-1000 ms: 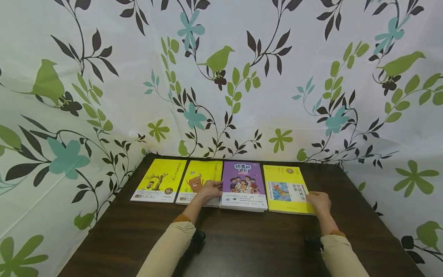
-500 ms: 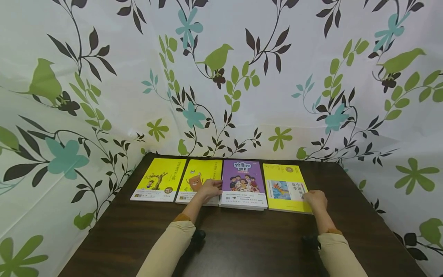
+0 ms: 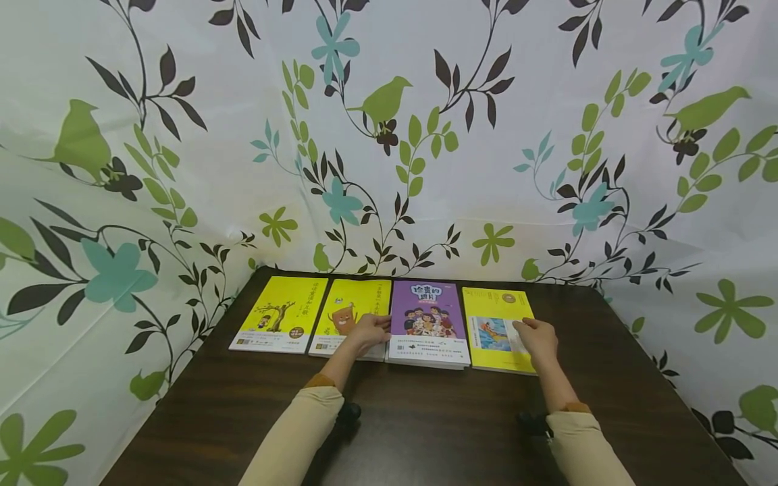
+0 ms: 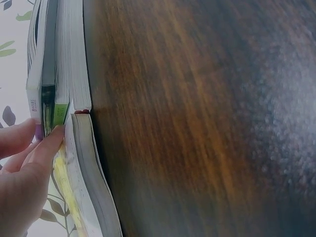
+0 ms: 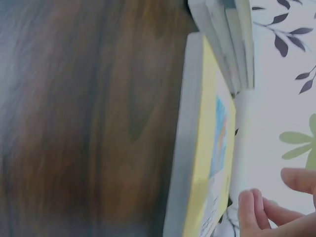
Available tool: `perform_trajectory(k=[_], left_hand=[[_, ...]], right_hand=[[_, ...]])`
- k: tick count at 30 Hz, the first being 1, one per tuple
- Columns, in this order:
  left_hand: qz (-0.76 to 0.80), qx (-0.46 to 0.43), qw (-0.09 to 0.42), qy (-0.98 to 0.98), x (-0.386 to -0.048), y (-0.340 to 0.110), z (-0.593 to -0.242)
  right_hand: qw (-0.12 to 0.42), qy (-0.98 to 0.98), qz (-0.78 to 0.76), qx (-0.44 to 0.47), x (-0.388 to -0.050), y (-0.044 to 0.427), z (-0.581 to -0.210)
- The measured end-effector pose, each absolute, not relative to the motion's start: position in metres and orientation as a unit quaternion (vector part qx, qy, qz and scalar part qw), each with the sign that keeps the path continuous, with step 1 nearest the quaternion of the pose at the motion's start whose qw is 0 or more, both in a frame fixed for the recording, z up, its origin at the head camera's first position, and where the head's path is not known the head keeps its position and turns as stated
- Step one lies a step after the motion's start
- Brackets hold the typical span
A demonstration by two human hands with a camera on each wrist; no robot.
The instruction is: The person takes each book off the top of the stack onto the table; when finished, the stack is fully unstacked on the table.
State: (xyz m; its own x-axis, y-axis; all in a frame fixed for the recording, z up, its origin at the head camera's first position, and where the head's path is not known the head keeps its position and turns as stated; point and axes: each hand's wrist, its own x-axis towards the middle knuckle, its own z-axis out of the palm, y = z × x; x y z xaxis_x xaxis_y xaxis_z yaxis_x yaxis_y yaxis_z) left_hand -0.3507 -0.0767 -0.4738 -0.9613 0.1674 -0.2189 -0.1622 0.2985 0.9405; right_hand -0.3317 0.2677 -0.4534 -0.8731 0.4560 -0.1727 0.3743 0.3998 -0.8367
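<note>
My left hand [image 3: 367, 334] lies over the right part of a yellow book [image 3: 345, 304], its fingertips against the left side of a purple-topped book stack [image 3: 425, 317]. In the left wrist view, the thumb and fingers of the left hand [image 4: 24, 173] touch the spines of the stacked books [image 4: 61, 59]. Above the right-hand part of the far-right yellow book [image 3: 495, 307] is my right hand [image 3: 539, 341]. The right wrist view has the right hand [image 5: 279, 212] beside that book [image 5: 205, 148], thumb and fingers apart, holding nothing.
Another yellow book [image 3: 279, 314] lies at the left end of the row. The books lie along the back of a dark wooden table [image 3: 425, 425], with a leaf-and-bird patterned cloth [image 3: 389, 169] behind it and at both sides.
My right hand has moved left, from the right edge of the far-right yellow book to over its cover. The left hand has stayed at the purple-topped stack.
</note>
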Motion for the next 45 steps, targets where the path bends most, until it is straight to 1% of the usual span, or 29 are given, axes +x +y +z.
perform_trajectory(k=[6, 15, 21, 27, 33, 38, 45], left_hand=[[0.594, 0.004, 0.139, 0.792, -0.352, -0.077, -0.475], [0.596, -0.008, 0.143, 0.79, -0.353, -0.077, -0.475], [0.598, -0.008, 0.144, 0.789, -0.353, -0.078, -0.473], [0.594, -0.018, 0.14, 0.792, -0.353, -0.077, -0.472], [0.587, -0.023, 0.14, 0.797, -0.352, -0.077, -0.472], [0.585, -0.022, 0.139, 0.799, -0.352, -0.077, -0.471], [0.59, -0.021, 0.144, 0.794, -0.352, -0.076, -0.471]], right_hand=[[0.009, -0.834, 0.495, -0.242, -0.333, 0.253, -0.448], [-0.037, -0.836, 0.527, -0.15, -0.333, 0.237, -0.456], [-0.08, -0.82, 0.55, -0.139, -0.334, 0.22, -0.458], [-0.105, -0.828, 0.537, -0.125, -0.334, 0.208, -0.459], [-0.118, -0.83, 0.534, -0.113, -0.333, 0.202, -0.458], [-0.126, -0.851, 0.5, -0.103, -0.335, 0.197, -0.459], [-0.108, -0.887, 0.435, -0.106, -0.335, 0.194, -0.464]])
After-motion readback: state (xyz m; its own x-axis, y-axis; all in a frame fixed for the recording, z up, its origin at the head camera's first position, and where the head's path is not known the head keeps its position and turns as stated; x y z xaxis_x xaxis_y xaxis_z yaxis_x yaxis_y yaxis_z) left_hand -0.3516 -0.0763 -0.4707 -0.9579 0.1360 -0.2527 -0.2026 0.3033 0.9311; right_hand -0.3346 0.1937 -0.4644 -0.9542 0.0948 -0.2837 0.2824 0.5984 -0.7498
